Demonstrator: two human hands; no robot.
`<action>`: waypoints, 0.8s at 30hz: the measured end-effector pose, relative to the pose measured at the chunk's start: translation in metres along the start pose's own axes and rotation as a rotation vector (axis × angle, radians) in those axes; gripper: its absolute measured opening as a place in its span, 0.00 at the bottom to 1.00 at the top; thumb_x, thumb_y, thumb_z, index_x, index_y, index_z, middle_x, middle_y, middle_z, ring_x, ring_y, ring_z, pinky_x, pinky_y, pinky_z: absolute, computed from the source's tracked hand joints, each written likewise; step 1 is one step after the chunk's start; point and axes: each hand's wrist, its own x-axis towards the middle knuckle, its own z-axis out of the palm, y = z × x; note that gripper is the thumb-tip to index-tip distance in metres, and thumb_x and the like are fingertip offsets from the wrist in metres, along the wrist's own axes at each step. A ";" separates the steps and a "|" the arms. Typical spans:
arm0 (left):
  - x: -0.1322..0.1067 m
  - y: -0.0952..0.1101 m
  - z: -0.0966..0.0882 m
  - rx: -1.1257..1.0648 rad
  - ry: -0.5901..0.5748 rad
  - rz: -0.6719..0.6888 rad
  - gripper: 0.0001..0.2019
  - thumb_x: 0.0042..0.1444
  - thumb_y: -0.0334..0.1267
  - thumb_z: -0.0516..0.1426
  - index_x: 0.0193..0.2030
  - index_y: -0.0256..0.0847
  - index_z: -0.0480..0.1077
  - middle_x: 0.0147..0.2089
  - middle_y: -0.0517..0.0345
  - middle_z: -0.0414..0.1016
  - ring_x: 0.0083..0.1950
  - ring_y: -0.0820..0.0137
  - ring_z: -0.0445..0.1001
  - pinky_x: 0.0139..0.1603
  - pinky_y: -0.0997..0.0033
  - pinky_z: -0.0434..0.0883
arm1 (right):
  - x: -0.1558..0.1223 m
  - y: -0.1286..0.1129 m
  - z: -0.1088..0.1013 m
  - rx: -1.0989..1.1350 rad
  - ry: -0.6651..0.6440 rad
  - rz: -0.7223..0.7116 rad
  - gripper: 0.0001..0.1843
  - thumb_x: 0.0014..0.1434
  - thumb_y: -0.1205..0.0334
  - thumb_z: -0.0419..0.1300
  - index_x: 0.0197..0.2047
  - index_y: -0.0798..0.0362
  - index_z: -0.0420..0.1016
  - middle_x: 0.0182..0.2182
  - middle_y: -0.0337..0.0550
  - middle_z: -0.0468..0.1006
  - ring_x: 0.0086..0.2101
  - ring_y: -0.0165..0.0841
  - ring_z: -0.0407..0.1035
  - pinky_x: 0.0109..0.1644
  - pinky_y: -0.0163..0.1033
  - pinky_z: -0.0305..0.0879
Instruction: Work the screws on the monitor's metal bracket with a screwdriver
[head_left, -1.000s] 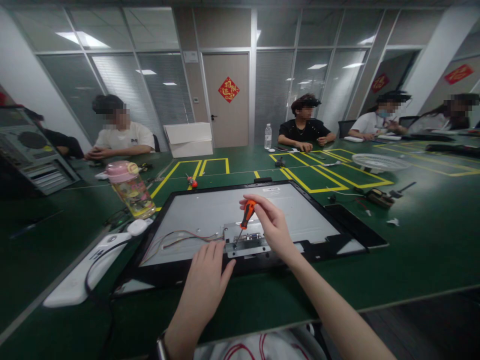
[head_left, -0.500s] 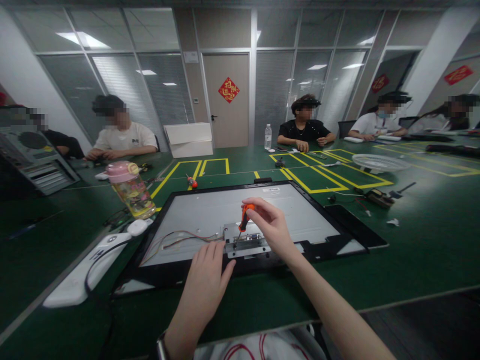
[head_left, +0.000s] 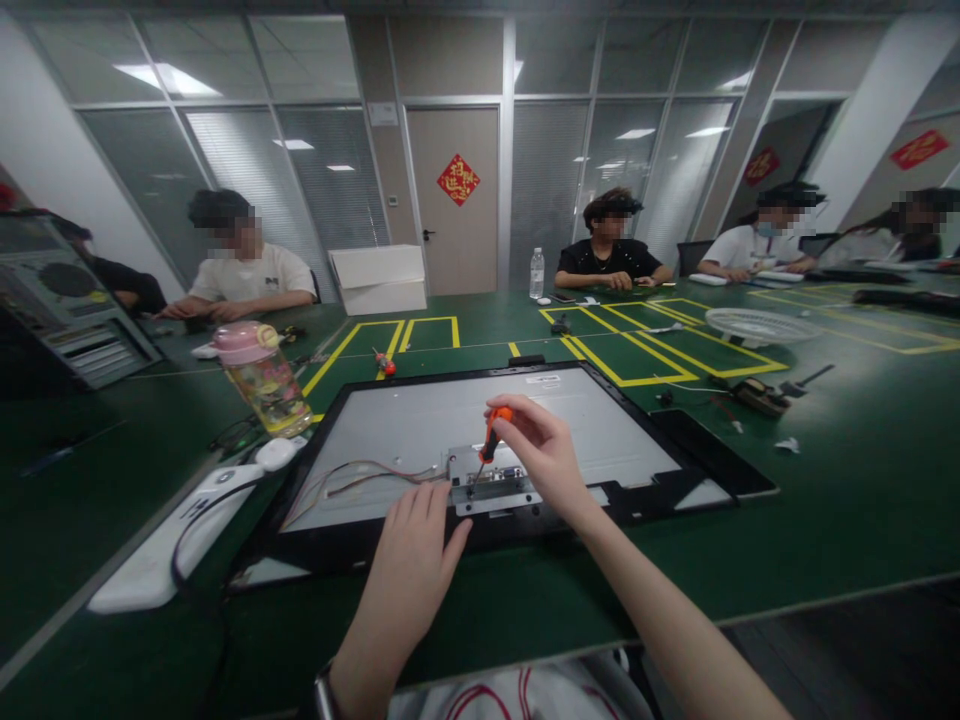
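Screwdriver tilted over the bracket

The right hand pinches the orange-and-black screwdriver by its handle, thumb against fingers, from the bracket's two o'clock side. The shaft slants down toward seven, its tip over the left part of the metal bracket; whether it sits in a screw is too small to tell. The bracket lies near the six o'clock edge of the panel, which rests back-up on the green table.

At seven o'clock from the bracket, the left hand lies palm down across the panel's near edge, fingers laid together, thumb spread away, pinching nothing. Wires trail from the bracket toward nine.

Around the panel, a pink-lidded bottle stands near ten, a white power strip lies between eight and nine, and a black slab lies at three. A white box sits farther off at eleven.
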 end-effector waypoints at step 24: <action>-0.002 0.000 -0.001 -0.033 0.011 0.004 0.16 0.67 0.40 0.53 0.57 0.36 0.67 0.53 0.45 0.74 0.54 0.54 0.73 0.55 0.51 0.70 | 0.000 0.002 -0.001 -0.043 0.028 -0.004 0.08 0.62 0.58 0.63 0.44 0.47 0.78 0.39 0.42 0.80 0.40 0.35 0.76 0.47 0.42 0.73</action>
